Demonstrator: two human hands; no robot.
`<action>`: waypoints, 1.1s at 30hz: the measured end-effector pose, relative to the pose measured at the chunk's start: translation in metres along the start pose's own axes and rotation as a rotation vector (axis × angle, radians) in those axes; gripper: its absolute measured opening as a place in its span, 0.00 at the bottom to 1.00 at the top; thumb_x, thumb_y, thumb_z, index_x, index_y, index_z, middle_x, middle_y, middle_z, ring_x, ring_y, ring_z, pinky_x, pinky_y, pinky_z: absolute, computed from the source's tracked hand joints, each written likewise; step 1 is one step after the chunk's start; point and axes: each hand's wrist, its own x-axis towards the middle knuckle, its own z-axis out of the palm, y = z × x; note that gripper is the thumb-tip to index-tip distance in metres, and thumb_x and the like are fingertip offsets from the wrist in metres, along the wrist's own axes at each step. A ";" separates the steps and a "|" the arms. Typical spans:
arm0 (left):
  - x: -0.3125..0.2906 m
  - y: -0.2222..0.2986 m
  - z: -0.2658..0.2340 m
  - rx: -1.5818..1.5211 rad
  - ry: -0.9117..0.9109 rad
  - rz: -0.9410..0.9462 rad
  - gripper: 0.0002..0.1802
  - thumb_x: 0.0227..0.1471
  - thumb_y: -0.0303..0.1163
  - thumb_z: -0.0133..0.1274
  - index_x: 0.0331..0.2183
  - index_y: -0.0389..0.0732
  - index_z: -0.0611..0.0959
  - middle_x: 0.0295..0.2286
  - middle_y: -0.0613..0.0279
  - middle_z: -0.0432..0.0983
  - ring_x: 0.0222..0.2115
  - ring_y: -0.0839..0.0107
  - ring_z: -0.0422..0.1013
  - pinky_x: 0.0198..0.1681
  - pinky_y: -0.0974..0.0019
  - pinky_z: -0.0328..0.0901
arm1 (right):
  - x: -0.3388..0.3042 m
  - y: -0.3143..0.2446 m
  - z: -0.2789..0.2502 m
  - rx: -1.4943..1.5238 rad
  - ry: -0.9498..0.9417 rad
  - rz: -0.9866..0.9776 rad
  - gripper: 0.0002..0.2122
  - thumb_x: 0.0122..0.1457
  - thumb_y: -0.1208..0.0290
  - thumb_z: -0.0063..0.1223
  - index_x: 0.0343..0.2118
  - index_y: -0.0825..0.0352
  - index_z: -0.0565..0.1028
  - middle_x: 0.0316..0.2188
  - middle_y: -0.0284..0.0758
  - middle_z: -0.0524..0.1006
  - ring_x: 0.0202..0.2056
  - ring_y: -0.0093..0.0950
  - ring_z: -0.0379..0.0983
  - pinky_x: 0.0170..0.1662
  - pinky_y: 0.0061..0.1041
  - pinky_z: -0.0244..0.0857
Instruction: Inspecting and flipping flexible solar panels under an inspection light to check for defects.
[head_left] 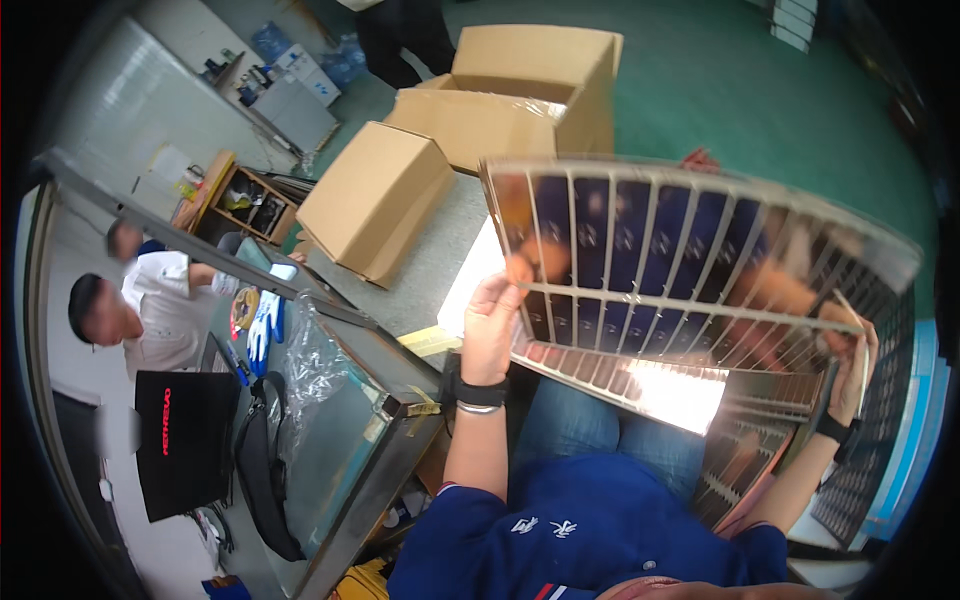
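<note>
So the piece in play was a big, shiny, mirror-like flat panel with a pale grid of lines across it [690, 265], held up over the person's lap and tilted, with the blue shirt reflected in it. The left hand [488, 318], with a dark band on the wrist, had the left edge gripped between thumb and fingers. The right hand [852, 368] had hold of the right edge, though I couldn't tell exactly how its fingers wrapped around.

My guess on handling: fairly light for its size and stiff-ish, but wide enough to flex a bit between the hands. That glossy face looked slippery and easy to smudge or scratch, so I'd say the two side edges were the right place to grab, and I'd keep palms off the middle. Thin edges might bite, too.

Far left of it sat a closed brown cardboard box [375, 200], just beside an open brown cardboard carton [490, 125], so corners were worth watching.
</note>
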 end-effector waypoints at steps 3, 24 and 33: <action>0.003 -0.018 -0.015 0.087 -0.017 -0.045 0.08 0.50 0.22 0.48 0.36 0.38 0.76 0.39 0.60 0.71 0.41 0.75 0.66 0.47 0.72 0.59 | 0.001 0.002 0.020 0.106 0.051 -0.111 0.19 0.62 0.65 0.35 0.54 0.68 0.56 0.51 0.35 0.62 0.52 0.27 0.58 0.54 0.26 0.54; -0.033 -0.036 -0.015 -0.116 -0.133 -0.511 0.24 0.54 0.27 0.45 0.53 0.38 0.62 0.46 0.63 0.65 0.46 0.75 0.62 0.50 0.73 0.56 | -0.014 0.047 0.016 0.828 -0.336 0.120 0.22 0.62 0.59 0.27 0.55 0.65 0.57 0.56 0.38 0.56 0.56 0.31 0.53 0.57 0.32 0.48; -0.034 -0.051 -0.023 -0.186 -0.062 -0.495 0.24 0.54 0.27 0.43 0.53 0.38 0.62 0.45 0.58 0.66 0.44 0.73 0.65 0.48 0.70 0.62 | -0.016 0.050 -0.011 0.925 -0.631 0.222 0.23 0.62 0.57 0.24 0.57 0.64 0.55 0.58 0.38 0.53 0.58 0.31 0.50 0.60 0.34 0.44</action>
